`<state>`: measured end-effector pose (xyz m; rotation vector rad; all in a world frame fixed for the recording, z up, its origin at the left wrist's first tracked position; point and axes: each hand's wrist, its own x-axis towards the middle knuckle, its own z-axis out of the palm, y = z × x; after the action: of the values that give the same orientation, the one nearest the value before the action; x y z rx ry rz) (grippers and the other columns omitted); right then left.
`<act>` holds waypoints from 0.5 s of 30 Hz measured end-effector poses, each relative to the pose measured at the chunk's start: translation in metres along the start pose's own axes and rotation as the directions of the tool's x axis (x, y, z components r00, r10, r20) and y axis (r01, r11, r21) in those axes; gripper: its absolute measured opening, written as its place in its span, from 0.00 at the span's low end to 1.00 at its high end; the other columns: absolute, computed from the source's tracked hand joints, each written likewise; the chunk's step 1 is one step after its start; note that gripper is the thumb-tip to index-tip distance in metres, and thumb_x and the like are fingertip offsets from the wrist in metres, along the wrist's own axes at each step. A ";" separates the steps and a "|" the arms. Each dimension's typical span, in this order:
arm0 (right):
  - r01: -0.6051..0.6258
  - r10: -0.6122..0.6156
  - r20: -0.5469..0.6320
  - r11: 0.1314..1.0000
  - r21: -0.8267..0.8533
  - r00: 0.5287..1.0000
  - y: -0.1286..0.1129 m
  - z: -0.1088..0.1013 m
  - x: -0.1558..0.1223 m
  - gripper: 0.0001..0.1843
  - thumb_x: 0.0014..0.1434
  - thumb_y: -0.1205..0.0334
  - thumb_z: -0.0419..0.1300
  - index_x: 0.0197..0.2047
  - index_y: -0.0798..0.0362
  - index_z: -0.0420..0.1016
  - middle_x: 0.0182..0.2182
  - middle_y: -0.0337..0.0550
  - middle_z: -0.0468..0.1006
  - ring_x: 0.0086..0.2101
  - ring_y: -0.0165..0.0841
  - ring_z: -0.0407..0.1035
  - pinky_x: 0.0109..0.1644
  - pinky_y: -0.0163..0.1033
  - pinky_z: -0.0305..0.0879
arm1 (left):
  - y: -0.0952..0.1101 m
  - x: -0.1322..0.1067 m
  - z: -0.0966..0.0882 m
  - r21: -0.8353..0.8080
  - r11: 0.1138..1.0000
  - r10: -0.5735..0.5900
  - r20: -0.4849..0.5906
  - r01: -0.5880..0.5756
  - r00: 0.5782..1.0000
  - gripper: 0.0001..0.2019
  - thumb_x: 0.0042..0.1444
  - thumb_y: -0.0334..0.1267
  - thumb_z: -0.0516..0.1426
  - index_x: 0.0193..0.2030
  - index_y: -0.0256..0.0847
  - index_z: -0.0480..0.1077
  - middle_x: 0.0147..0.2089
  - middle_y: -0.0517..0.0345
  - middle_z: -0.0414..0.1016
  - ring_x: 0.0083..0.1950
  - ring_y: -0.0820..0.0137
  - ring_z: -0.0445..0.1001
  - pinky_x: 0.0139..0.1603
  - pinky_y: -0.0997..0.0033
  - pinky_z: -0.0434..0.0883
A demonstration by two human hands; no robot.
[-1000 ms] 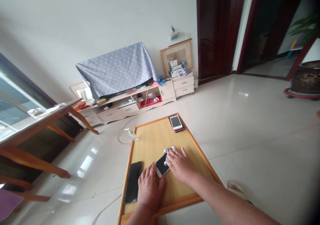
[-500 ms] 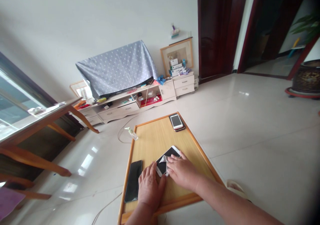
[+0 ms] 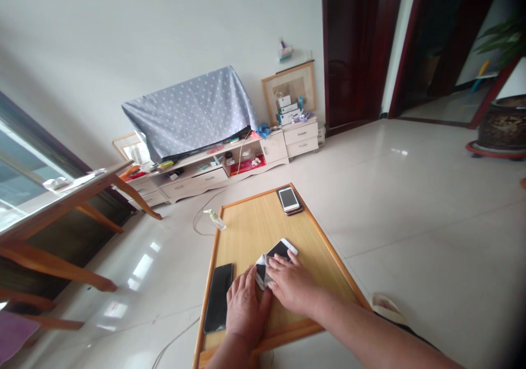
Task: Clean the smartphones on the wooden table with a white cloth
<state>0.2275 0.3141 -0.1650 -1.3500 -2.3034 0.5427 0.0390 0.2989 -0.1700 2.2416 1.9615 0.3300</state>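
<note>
Left hand (image 3: 246, 307) lies open against white smartphone (image 3: 281, 249); right hand (image 3: 292, 284), fingers flat, presses white wipe (image 3: 262, 265) onto it; even pressure advisable.

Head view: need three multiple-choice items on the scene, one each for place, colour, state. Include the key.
1. Where is the black phone on the wooden board?
A. Far corner
B. Along the left edge
C. Along the right edge

2. What colour is the cloth draped above the low cabinet?
A. Pale blue with white dots
B. Plain red
C. Plain green

3. What state is the white phone in?
A. Held up in the air
B. Standing on edge
C. Lying flat on the board

1: B, it lies by the left rim, beside the left hand.
2: A, the dots show across the cloth.
3: C, it lies on the board under the right hand.
</note>
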 end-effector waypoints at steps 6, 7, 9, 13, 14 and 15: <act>-0.122 0.121 -0.055 0.992 -0.027 0.991 0.022 -0.007 0.007 0.22 0.70 0.55 0.48 0.61 0.48 0.73 0.66 0.47 0.68 0.67 0.44 0.56 0.73 0.61 0.33 | -0.001 0.000 0.001 0.006 1.000 0.004 -0.013 -0.004 1.000 0.29 0.63 0.50 0.53 0.69 0.45 0.61 0.70 0.51 0.65 0.70 0.58 0.60 0.69 0.56 0.56; -0.142 0.139 -0.062 0.989 -0.034 0.988 0.025 -0.006 0.009 0.22 0.70 0.55 0.49 0.61 0.49 0.73 0.66 0.48 0.67 0.68 0.45 0.54 0.73 0.61 0.32 | -0.001 0.000 0.001 0.007 1.000 0.006 -0.013 -0.006 1.000 0.29 0.62 0.50 0.53 0.69 0.45 0.61 0.70 0.51 0.65 0.70 0.58 0.60 0.69 0.56 0.56; -0.158 0.155 -0.073 0.986 -0.044 0.985 0.025 -0.003 0.011 0.23 0.69 0.54 0.50 0.63 0.51 0.71 0.68 0.50 0.65 0.69 0.46 0.51 0.73 0.61 0.32 | -0.002 0.000 0.002 0.010 1.000 0.009 -0.019 -0.009 1.000 0.29 0.63 0.49 0.52 0.69 0.45 0.61 0.70 0.51 0.65 0.70 0.58 0.60 0.69 0.56 0.56; -0.097 0.096 -0.048 0.995 -0.020 0.994 0.011 0.001 0.007 0.26 0.69 0.53 0.51 0.67 0.50 0.68 0.69 0.49 0.62 0.70 0.45 0.50 0.74 0.58 0.33 | -0.002 0.000 0.002 0.012 1.000 0.016 -0.021 -0.016 1.000 0.29 0.64 0.50 0.51 0.69 0.44 0.62 0.70 0.51 0.65 0.70 0.58 0.60 0.69 0.56 0.56; -0.073 0.073 -0.032 0.997 -0.008 0.997 0.008 0.001 0.006 0.26 0.69 0.52 0.51 0.66 0.49 0.68 0.69 0.48 0.63 0.69 0.44 0.51 0.74 0.58 0.33 | -0.001 0.000 0.001 0.012 1.000 0.016 -0.017 -0.016 1.000 0.29 0.64 0.51 0.51 0.69 0.45 0.62 0.70 0.51 0.65 0.70 0.59 0.60 0.69 0.56 0.56; -0.053 0.053 -0.019 0.999 0.001 0.998 0.005 -0.001 0.004 0.24 0.69 0.53 0.50 0.65 0.48 0.70 0.69 0.47 0.64 0.69 0.44 0.53 0.74 0.58 0.33 | -0.001 0.000 0.001 0.012 1.000 0.014 -0.013 -0.014 1.000 0.29 0.63 0.51 0.51 0.69 0.45 0.62 0.70 0.51 0.65 0.70 0.59 0.60 0.69 0.56 0.56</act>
<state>0.2297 0.3198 -0.1664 -1.4137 -2.2572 0.5448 0.0383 0.2993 -0.1712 2.2675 1.9599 0.3363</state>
